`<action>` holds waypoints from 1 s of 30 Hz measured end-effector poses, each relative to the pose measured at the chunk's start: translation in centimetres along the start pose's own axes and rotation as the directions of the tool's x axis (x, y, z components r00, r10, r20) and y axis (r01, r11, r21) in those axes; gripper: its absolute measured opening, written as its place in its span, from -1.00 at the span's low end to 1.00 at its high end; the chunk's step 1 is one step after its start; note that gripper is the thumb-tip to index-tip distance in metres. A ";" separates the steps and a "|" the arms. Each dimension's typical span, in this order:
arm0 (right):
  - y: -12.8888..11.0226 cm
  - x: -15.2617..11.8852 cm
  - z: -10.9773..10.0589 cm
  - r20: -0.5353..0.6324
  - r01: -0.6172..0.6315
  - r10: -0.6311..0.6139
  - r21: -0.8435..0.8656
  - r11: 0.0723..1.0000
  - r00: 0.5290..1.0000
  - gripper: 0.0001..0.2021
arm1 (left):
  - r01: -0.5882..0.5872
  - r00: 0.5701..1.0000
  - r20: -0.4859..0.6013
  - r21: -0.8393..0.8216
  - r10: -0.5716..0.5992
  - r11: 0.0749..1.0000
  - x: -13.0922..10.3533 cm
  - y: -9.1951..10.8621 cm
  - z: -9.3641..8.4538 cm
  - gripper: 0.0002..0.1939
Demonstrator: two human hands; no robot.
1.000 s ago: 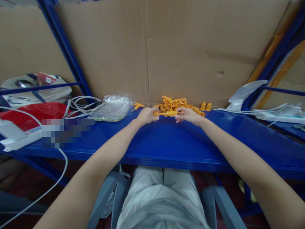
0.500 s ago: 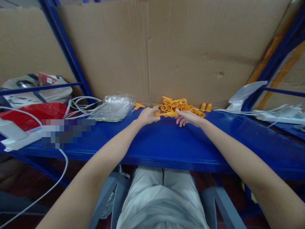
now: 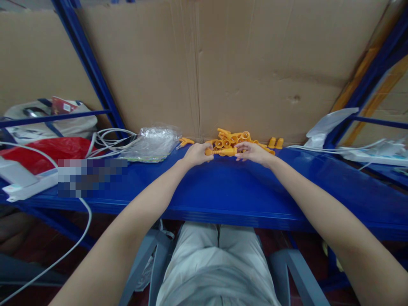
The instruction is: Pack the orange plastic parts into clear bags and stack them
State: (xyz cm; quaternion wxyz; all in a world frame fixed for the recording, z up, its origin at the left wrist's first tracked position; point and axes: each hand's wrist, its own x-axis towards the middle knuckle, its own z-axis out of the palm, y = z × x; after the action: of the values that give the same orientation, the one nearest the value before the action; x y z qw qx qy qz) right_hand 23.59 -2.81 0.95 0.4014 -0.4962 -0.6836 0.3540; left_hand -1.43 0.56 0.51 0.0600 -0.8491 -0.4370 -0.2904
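My left hand (image 3: 198, 154) is closed round a small orange part (image 3: 208, 151) at the middle of the blue table (image 3: 229, 187). Just to its right, my right hand (image 3: 251, 152) has its fingers and thumb round the wide end of an orange cone-shaped piece (image 3: 228, 151). The narrow end of that piece points at the left hand's part; whether they touch is too small to tell. Behind both hands lies a pile of orange pieces (image 3: 234, 138), several with round open ends.
Two orange caps (image 3: 276, 143) stand right of the pile. An orange piece with a chain (image 3: 186, 141), clear plastic bags (image 3: 153, 144), white cables (image 3: 111, 138) and a power strip (image 3: 32, 185) are leftward. Cardboard (image 3: 239, 68) stands behind.
The fingers of my right hand have shifted round the wide end of the orange piece and are less curled underneath. My left hand has hardly moved.
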 end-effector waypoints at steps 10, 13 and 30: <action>-0.1 -0.2 0.1 -0.011 0.004 -0.004 -0.008 1.000 1.000 -0.69 | 0.039 0.999 -0.039 0.059 -0.037 0.998 -0.2 0.5 -0.3 -0.61; -0.3 -0.3 0.3 -0.019 0.000 0.000 -0.015 1.000 1.000 -0.69 | 0.053 0.998 -0.046 0.071 -0.050 0.996 -0.2 0.6 -0.3 -0.62; -1.2 -0.9 0.5 0.056 -0.032 0.033 -0.015 0.999 0.998 -0.84 | 0.051 0.999 -0.020 0.075 -0.050 0.996 -0.3 0.8 -0.5 -0.65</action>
State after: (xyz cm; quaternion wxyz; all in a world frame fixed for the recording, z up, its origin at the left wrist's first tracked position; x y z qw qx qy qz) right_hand 22.86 -4.02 1.58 0.3727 -0.4999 -0.6890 0.3695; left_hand -1.12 -0.29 0.89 0.0887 -0.8324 -0.4685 -0.2826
